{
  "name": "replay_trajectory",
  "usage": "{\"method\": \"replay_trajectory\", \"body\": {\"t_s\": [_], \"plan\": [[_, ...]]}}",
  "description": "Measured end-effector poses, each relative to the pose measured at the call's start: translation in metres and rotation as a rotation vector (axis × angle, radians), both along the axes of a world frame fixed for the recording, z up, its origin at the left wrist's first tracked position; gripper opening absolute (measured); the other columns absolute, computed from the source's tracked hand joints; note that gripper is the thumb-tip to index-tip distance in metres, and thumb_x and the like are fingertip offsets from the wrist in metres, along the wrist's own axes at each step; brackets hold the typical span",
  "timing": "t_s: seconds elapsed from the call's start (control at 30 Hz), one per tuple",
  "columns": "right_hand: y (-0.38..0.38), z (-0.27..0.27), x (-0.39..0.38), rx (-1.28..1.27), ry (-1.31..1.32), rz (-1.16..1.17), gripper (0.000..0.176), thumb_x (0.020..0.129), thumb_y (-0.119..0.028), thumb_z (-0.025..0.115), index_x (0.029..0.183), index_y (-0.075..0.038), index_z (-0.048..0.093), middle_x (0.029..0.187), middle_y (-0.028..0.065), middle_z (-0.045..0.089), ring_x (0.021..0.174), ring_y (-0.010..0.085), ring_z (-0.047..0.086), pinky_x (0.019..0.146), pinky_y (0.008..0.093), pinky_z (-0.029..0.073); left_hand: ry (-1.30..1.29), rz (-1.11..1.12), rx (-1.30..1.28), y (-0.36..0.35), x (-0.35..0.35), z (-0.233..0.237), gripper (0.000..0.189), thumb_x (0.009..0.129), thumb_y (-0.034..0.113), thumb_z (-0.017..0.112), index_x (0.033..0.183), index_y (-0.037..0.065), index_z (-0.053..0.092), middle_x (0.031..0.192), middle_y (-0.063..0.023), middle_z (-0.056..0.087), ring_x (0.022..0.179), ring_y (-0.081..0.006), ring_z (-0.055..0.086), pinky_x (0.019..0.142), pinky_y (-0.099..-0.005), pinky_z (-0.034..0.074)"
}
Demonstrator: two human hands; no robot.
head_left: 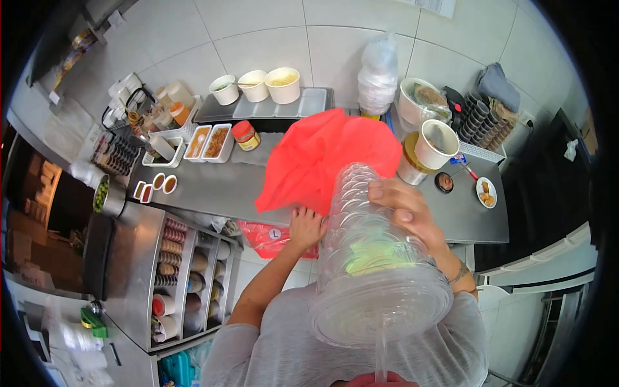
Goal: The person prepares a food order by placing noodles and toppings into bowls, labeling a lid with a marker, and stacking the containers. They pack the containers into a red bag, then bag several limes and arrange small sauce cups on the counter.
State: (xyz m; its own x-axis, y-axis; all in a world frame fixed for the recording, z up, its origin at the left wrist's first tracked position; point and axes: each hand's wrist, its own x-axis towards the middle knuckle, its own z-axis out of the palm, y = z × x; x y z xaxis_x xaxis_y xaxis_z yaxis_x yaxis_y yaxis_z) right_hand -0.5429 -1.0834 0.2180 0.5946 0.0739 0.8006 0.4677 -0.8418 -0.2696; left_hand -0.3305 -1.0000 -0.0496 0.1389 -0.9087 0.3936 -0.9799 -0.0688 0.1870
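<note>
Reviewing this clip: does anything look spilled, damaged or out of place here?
No spill or damage stands out. The oddest thing is the clear cup in the right hand, its straw pointing at the wearer, near open food tubs. The red plastic sprawls, rumpled, across the steel counter.

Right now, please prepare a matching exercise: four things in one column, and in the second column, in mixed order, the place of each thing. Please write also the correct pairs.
Things
1. clear cup with straw
2. red plastic sheet
3. jar with red lid
4. small dish of fried pieces

Places
A. beside the white tub of brown crumbs
B. near the right end of the counter
C. in the grip of the right hand
D. over the middle of the counter, by the left hand

Pairs: 1-C, 2-D, 3-A, 4-B
</note>
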Motion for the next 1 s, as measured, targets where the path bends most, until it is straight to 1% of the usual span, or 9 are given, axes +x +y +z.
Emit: {"method": "replay_trajectory", "body": {"t_s": [0.13, 0.2, 0.43, 0.63, 0.73, 1.0], "plan": [[0.000, 0.001, -0.005, -0.022, 0.137, -0.065, 0.063, 0.073, -0.015, 0.073, 0.125, -0.004, 0.040, 0.121, 0.0233, 0.050, 0.108, 0.0404, 0.053, 0.088, 0.0538, 0.043, -0.008, -0.021, -0.065, -0.002, 0.001, 0.000, 0.036, 0.079, 0.035, 0.060, 0.108, 0.013, 0.061, 0.114, -0.0109, 0.054, 0.104, -0.0312, 0.048, 0.082, -0.0512, 0.039], [0.001, -0.001, -0.008, -0.023, 0.151, -0.090, 0.063, 0.073, -0.016, 0.073, 0.125, -0.004, 0.040, 0.121, 0.0231, 0.050, 0.107, 0.0403, 0.053, 0.088, 0.0534, 0.043, -0.024, -0.029, -0.041, -0.001, 0.001, 0.004, 0.035, 0.079, 0.035, 0.060, 0.106, 0.013, 0.061, 0.113, -0.0109, 0.054, 0.103, -0.0309, 0.049, 0.081, -0.0502, 0.039], [0.004, -0.004, -0.012, -0.011, 0.091, -0.114, 0.065, 0.072, -0.019, 0.073, 0.126, -0.004, 0.040, 0.120, 0.0222, 0.050, 0.106, 0.0400, 0.053, 0.089, 0.0520, 0.042, -0.053, -0.034, -0.127, -0.003, 0.000, 0.001, 0.032, 0.079, 0.035, 0.061, 0.103, 0.014, 0.061, 0.109, -0.0107, 0.055, 0.095, -0.0296, 0.051, 0.076, -0.0467, 0.038], [0.005, -0.007, -0.013, -0.003, 0.043, -0.127, 0.067, 0.071, -0.022, 0.074, 0.126, -0.004, 0.040, 0.120, 0.0215, 0.050, 0.105, 0.0398, 0.053, 0.089, 0.0508, 0.042, -0.076, -0.047, -0.166, -0.002, 0.001, 0.002, 0.029, 0.078, 0.032, 0.061, 0.102, 0.015, 0.062, 0.108, -0.0105, 0.055, 0.094, -0.0298, 0.051, 0.075, -0.0460, 0.038], [0.007, -0.008, -0.017, 0.028, 0.052, -0.143, 0.068, 0.071, -0.025, 0.074, 0.126, -0.004, 0.040, 0.120, 0.0212, 0.050, 0.106, 0.0397, 0.053, 0.090, 0.0502, 0.042, -0.046, -0.056, -0.153, -0.001, 0.000, 0.003, 0.029, 0.078, 0.031, 0.061, 0.102, 0.015, 0.062, 0.107, -0.0102, 0.055, 0.094, -0.0299, 0.051, 0.074, -0.0455, 0.038], [0.012, -0.004, -0.023, -0.010, 0.015, -0.187, 0.066, 0.071, -0.026, 0.073, 0.126, -0.005, 0.042, 0.121, 0.0207, 0.052, 0.108, 0.0391, 0.053, 0.093, 0.0489, 0.040, -0.045, -0.047, -0.174, -0.003, -0.001, 0.004, 0.029, 0.078, 0.031, 0.062, 0.102, 0.016, 0.062, 0.109, -0.0100, 0.055, 0.095, -0.0300, 0.051, 0.074, -0.0450, 0.037]]}}
